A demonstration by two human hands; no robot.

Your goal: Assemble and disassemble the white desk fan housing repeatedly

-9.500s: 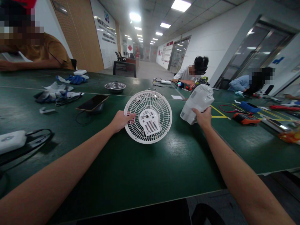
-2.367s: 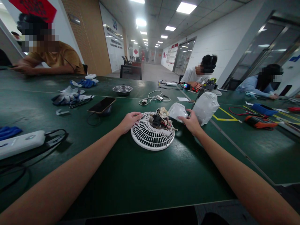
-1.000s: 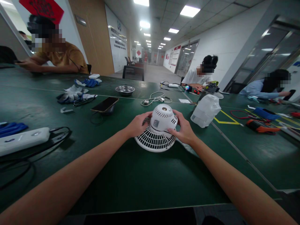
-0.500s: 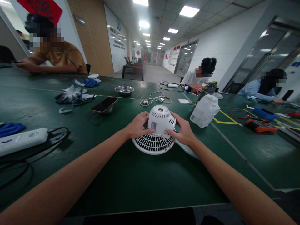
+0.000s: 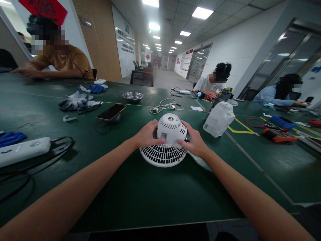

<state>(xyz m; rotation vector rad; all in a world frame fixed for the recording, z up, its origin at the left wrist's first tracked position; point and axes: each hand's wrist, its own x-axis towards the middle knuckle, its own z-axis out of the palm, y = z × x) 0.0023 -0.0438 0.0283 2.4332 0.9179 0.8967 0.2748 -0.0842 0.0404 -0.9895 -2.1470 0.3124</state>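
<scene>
A white fan head [image 5: 170,134] rests grille-down on the green table, its rounded motor housing on top. Its round slatted grille [image 5: 164,156] spreads out beneath the housing. My left hand [image 5: 149,135] grips the housing's left side, thumb across the front by a small label. On the right side my right hand [image 5: 193,139] is closed around the housing, its thumb also at the front. The far fingertips of both hands are hidden behind the housing. Right of the fan stands a translucent white plastic piece [image 5: 219,119] with slots near its top.
Behind the fan lie a coiled white cable [image 5: 167,106] and a metal bowl [image 5: 132,96]. Left are a phone [image 5: 111,111], gloves [image 5: 76,102] and a white power strip [image 5: 25,150]. An orange multimeter [image 5: 279,135] lies right. Other people sit across the table.
The fan head has shifted slightly left and tilted a little within my hands, both still gripping it. At far right, a person's hand has lifted with a dark object.
</scene>
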